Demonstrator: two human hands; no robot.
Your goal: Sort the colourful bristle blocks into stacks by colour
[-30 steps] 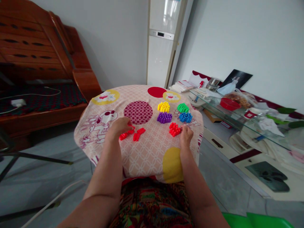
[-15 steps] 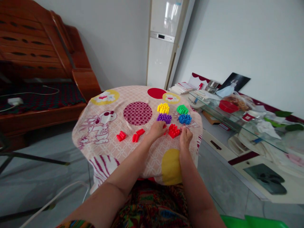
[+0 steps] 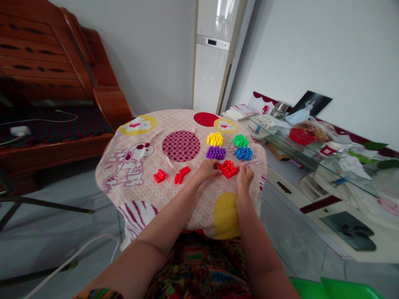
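A cluster of small red plastic pegs (image 3: 228, 169) stands on the tablecloth between my two hands. My left hand (image 3: 208, 170) is at the cluster's left side, its fingers pinched on a red peg that is mostly hidden. My right hand (image 3: 245, 177) is closed at the right side, fingertips beside or touching the pegs; whether anything is inside it is hidden. Farther left lie a few loose red pegs (image 3: 160, 176) and another small red group (image 3: 181, 175). Behind the red cluster stand purple pegs (image 3: 216, 153), blue pegs (image 3: 243, 153), yellow pegs (image 3: 215, 139) and green pegs (image 3: 240, 140).
A patterned cloth (image 3: 183, 199) covers the round table. To the right is a glass-topped cabinet (image 3: 327, 166) bearing a red bowl (image 3: 301, 136), papers and bags. A wooden bench (image 3: 56, 83) stands at the left, and a tall white cabinet unit (image 3: 212, 62) is behind the table.
My left hand has moved right from the loose red pegs, carrying one red peg to the cluster's left side. My right hand has stayed beside the cluster.
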